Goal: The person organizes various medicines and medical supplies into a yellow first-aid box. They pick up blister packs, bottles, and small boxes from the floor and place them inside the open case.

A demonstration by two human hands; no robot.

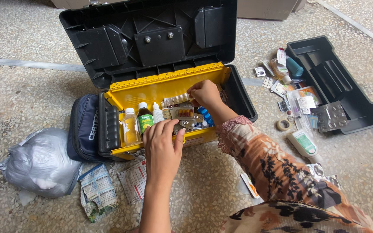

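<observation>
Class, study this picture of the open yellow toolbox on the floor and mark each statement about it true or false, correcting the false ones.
1. The toolbox lid is open. True.
2. The right hand reaches into the box by the blister strips. True.
3. The left hand holds the green-labelled bottle. False: it rests at the box's front edge, apart from the bottle.
4. The black tray sits inside the box. False: it lies on the floor to the right.
5. A grey plastic bag lies left of the box. True.
</observation>
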